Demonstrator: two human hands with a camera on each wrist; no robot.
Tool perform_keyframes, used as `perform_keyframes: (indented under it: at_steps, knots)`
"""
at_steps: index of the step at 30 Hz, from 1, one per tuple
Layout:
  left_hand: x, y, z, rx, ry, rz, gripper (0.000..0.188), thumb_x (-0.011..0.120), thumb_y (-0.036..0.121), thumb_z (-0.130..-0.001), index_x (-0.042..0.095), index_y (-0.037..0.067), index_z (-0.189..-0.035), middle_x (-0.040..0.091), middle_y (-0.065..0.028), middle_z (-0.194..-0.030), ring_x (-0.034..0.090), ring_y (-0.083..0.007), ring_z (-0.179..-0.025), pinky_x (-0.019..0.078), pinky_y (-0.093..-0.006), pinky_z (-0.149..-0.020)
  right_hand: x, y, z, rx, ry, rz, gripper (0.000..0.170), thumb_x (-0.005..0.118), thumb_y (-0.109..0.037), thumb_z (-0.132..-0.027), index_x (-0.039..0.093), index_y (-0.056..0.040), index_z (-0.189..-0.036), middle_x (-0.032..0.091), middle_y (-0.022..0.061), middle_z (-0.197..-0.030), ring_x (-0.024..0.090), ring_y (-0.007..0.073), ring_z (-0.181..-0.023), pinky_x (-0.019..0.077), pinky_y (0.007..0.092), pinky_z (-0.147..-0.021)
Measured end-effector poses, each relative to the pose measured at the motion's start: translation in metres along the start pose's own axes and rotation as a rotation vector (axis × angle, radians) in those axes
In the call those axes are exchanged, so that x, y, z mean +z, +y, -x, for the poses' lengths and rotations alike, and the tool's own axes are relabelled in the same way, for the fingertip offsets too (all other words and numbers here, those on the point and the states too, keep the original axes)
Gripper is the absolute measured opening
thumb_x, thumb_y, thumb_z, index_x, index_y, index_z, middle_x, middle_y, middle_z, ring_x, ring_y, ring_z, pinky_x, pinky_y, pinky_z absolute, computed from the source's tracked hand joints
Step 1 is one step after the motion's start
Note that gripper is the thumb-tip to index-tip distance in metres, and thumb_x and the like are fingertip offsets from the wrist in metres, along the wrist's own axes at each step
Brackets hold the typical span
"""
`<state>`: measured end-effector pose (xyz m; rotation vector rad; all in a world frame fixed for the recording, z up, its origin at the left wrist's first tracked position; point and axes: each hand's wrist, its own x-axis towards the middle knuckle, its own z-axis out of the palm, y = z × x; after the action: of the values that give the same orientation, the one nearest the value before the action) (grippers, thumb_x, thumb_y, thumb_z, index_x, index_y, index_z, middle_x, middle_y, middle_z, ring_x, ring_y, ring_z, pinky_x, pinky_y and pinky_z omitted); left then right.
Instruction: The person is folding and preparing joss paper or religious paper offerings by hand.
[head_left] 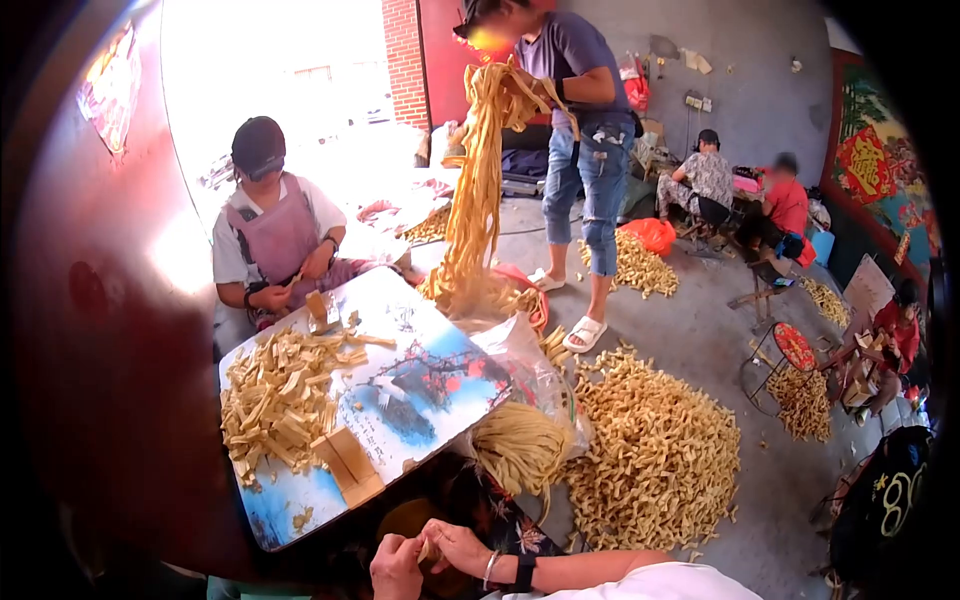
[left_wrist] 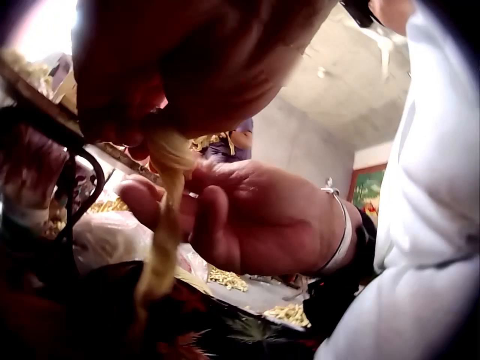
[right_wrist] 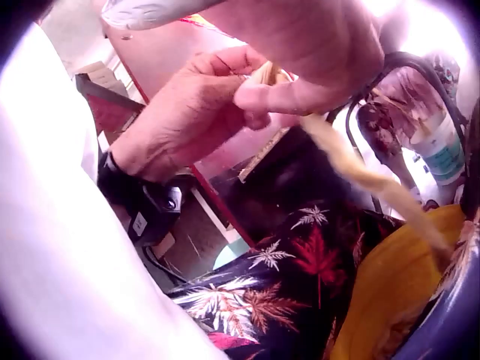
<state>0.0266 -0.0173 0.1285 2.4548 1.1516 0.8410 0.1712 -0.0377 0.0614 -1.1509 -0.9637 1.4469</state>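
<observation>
A soft pale-yellow strip [left_wrist: 169, 180] [right_wrist: 352, 169] runs from between both hands and hangs down below them. My left hand [head_left: 397, 568] [left_wrist: 195, 60] [right_wrist: 187, 105] pinches its upper end with thumb and fingertips. Close against it, my right hand [head_left: 458, 548] [left_wrist: 255, 217] [right_wrist: 315, 56] has thumb and fingers on the same piece, which looks folded or knotted there. In the head view only a small bit of the strip shows between the fingers. The strip's lower end trails over yellow material [right_wrist: 397, 277] at the lap in the right wrist view.
A low table [head_left: 400, 400] beyond my hands bears cut yellow pieces [head_left: 280, 400] and a wooden block [head_left: 347, 466]. Right of it lie a strip bundle [head_left: 520, 445] and a large floor pile [head_left: 650, 450]. One person sits across; another stands holding long strips [head_left: 475, 190].
</observation>
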Motion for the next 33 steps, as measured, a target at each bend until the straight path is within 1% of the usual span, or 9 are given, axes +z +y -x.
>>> perform_keyframes:
  at_steps: [4,5,8,15,19,21,26,30,33]
  knots:
    - [0.005,0.008,-0.005,0.15,0.157,-0.066,0.014,0.063,-0.004,-0.077,0.064,0.005,-0.089,0.057,-0.0131,-0.083,0.062,-0.033,-0.074,0.0517,-0.0412,-0.063,0.001,0.0,-0.012,0.245,0.016,-0.076,0.027,0.049,-0.035,-0.103,0.055,-0.0084,-0.104,0.064,0.0039,-0.075,0.057,0.0102,-0.052,0.0432,0.0228,-0.045]
    - [0.021,-0.031,0.018,0.087,-0.057,-0.056,0.029,0.054,0.019,-0.101,0.059,0.01,-0.128,0.053,-0.0151,-0.125,0.06,-0.038,-0.11,0.0535,-0.0411,-0.088,0.005,-0.006,-0.011,0.222,0.059,-0.041,0.027,0.049,-0.035,-0.103,0.055,-0.0086,-0.104,0.064,0.0038,-0.076,0.057,0.01,-0.052,0.0435,0.0228,-0.045]
    - [0.011,-0.001,0.003,0.009,0.132,-0.104,0.016,0.063,-0.002,-0.079,0.064,0.005,-0.093,0.057,-0.0141,-0.084,0.062,-0.0341,-0.075,0.0518,-0.0412,-0.063,0.004,-0.004,-0.015,0.104,0.045,0.138,0.021,0.055,-0.028,-0.101,0.06,-0.0069,-0.102,0.065,0.0016,-0.078,0.059,0.0092,-0.059,0.0477,0.0233,-0.055]
    - [0.005,-0.002,0.011,-0.144,0.146,0.2,0.012,0.06,-0.003,-0.084,0.065,0.0,-0.095,0.057,-0.0179,-0.09,0.061,-0.0352,-0.077,0.0505,-0.0397,-0.065,0.0,0.015,-0.021,-0.24,-0.08,0.377,0.028,0.054,-0.032,-0.101,0.064,-0.0061,-0.107,0.064,0.0002,-0.096,0.059,0.008,-0.083,0.0502,0.0247,-0.069]
    - [0.001,-0.009,0.016,-0.133,0.193,0.23,0.016,0.057,-0.007,-0.082,0.064,0.0,-0.095,0.057,-0.0175,-0.09,0.061,-0.0348,-0.08,0.0499,-0.0396,-0.068,0.004,0.001,-0.009,0.361,-0.385,-0.257,0.029,0.053,-0.036,-0.102,0.06,-0.0145,-0.12,0.06,-0.0073,-0.106,0.055,0.0032,-0.096,0.0504,0.0227,-0.077]
    - [0.001,-0.016,0.017,-0.127,0.226,0.204,0.019,0.054,-0.008,-0.08,0.062,-0.001,-0.095,0.056,-0.0181,-0.091,0.061,-0.0358,-0.082,0.0498,-0.0395,-0.069,0.001,0.004,-0.015,0.35,-0.477,-0.404,0.031,0.053,-0.038,-0.101,0.06,-0.0148,-0.121,0.059,-0.0075,-0.107,0.055,0.0031,-0.097,0.0508,0.0225,-0.078]
    - [0.009,-0.022,0.022,-0.52,0.223,0.631,0.006,0.058,0.005,-0.095,0.06,0.001,-0.099,0.061,-0.003,-0.077,0.054,-0.0077,-0.064,0.0439,-0.0226,-0.057,0.016,-0.013,-0.019,0.127,-0.217,-0.081,0.024,0.048,-0.033,-0.104,0.058,-0.0105,-0.104,0.061,-0.0017,-0.099,0.061,0.0066,-0.09,0.0563,0.0247,-0.066]
    - [0.017,-0.014,0.027,-0.548,0.273,0.764,0.002,0.06,0.001,-0.092,0.06,0.0,-0.094,0.061,-0.0026,-0.073,0.053,-0.007,-0.063,0.0436,-0.0227,-0.057,0.026,-0.036,-0.008,-0.068,-0.129,0.302,0.025,0.047,-0.028,-0.103,0.051,-0.0046,-0.095,0.064,0.0105,-0.072,0.068,0.0223,-0.064,0.0548,0.0317,-0.054]
    - [0.007,-0.028,0.024,-0.51,0.258,0.639,0.004,0.058,-0.001,-0.092,0.06,0.0,-0.089,0.057,-0.0024,-0.07,0.051,-0.0073,-0.061,0.0419,-0.0237,-0.055,0.024,-0.035,-0.01,-0.27,-0.082,0.595,0.022,0.049,-0.025,-0.101,0.052,-0.0047,-0.093,0.063,0.0192,-0.073,0.065,0.0397,-0.07,0.0506,0.0431,-0.056]
